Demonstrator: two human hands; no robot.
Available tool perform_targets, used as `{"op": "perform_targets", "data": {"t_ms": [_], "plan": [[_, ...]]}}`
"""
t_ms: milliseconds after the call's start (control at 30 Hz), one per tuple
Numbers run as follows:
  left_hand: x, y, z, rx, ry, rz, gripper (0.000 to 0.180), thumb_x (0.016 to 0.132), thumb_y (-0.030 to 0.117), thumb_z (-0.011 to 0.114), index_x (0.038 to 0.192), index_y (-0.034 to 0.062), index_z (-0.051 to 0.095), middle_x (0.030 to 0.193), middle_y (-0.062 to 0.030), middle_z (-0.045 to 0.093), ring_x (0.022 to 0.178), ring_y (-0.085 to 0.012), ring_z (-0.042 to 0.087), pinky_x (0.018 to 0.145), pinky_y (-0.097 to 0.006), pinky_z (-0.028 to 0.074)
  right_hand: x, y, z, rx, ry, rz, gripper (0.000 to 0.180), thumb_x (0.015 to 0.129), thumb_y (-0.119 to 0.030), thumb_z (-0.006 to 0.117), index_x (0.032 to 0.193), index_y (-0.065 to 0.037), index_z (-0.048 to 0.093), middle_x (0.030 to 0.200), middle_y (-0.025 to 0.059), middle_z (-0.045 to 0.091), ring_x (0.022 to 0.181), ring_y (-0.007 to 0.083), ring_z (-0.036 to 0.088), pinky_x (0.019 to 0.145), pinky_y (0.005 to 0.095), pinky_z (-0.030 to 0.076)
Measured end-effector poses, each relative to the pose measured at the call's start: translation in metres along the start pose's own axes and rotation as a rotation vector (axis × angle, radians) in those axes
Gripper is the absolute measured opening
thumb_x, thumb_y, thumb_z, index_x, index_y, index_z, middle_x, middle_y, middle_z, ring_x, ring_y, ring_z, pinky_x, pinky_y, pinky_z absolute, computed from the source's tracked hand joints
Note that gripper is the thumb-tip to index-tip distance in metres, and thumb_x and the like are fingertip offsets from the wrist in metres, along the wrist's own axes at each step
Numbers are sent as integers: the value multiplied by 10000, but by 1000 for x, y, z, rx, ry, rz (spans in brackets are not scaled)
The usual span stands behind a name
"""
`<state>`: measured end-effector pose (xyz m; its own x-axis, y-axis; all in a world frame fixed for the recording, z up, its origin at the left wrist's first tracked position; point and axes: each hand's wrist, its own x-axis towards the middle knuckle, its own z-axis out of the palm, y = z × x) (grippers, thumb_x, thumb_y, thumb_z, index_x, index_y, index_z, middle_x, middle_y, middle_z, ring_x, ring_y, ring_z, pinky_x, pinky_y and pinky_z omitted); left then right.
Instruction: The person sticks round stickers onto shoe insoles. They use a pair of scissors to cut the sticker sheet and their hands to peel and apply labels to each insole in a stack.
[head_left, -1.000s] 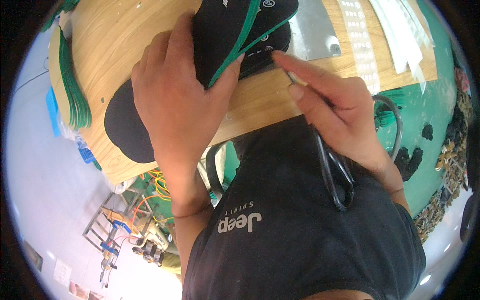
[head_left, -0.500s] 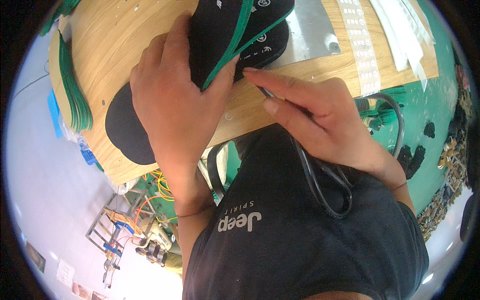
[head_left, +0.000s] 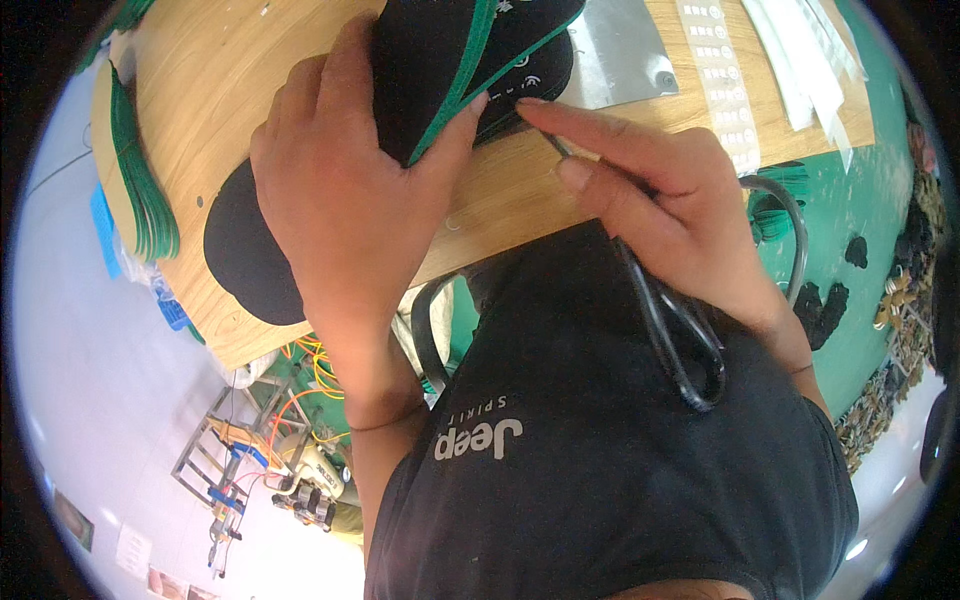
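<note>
Over a table (head_left: 220,95), left hand (head_left: 345,185) spread — holding insoles (head_left: 415,85) (black), right hand (head_left: 685,210) pinching tool (head_left: 557,146)

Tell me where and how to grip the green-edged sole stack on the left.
Probably pinch the green-edged sole stack across its layers at mid-length, coming from the right, where the left hand is and the layer edges show. It is long and narrow, and fans out at the lower end, so gripping there might catch only some layers.
</note>
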<state>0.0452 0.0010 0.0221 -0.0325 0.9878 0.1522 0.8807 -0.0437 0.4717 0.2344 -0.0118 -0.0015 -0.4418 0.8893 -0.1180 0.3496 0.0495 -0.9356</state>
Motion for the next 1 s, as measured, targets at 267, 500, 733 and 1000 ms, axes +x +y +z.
{"op": "perform_targets", "data": {"t_ms": [267,500,733,1000], "plan": [[-3,-27,14,112,67,125,565,742,347,766,1194,44,614,1044,-161,645,986,-328,627,865,-390,475,-2,2,2,5,-13,-74,350,930,-65,538,1272,-55,609,611,-23,502,553,36,438,536,201,347],[-4,-27,14,94,94,120,584,731,337,775,1204,38,609,1062,-172,645,1002,-333,626,881,-390,474,0,0,-4,4,19,5,349,936,-63,549,1282,-48,598,599,-29,467,562,32,429,524,206,343],[-2,-18,13,122,81,115,594,717,335,789,1198,36,612,1063,-169,647,1001,-329,630,877,-392,478,-3,-5,1,15,-29,1,353,940,-75,547,1289,-69,600,584,-26,477,543,32,427,518,203,341],[-3,-11,9,32,80,103,598,709,315,799,1194,21,610,1064,-169,649,998,-325,632,876,-383,479,-2,5,-9,-62,67,-27,355,954,-119,544,1303,-75,591,584,-22,524,526,35,478,519,199,365]]}}
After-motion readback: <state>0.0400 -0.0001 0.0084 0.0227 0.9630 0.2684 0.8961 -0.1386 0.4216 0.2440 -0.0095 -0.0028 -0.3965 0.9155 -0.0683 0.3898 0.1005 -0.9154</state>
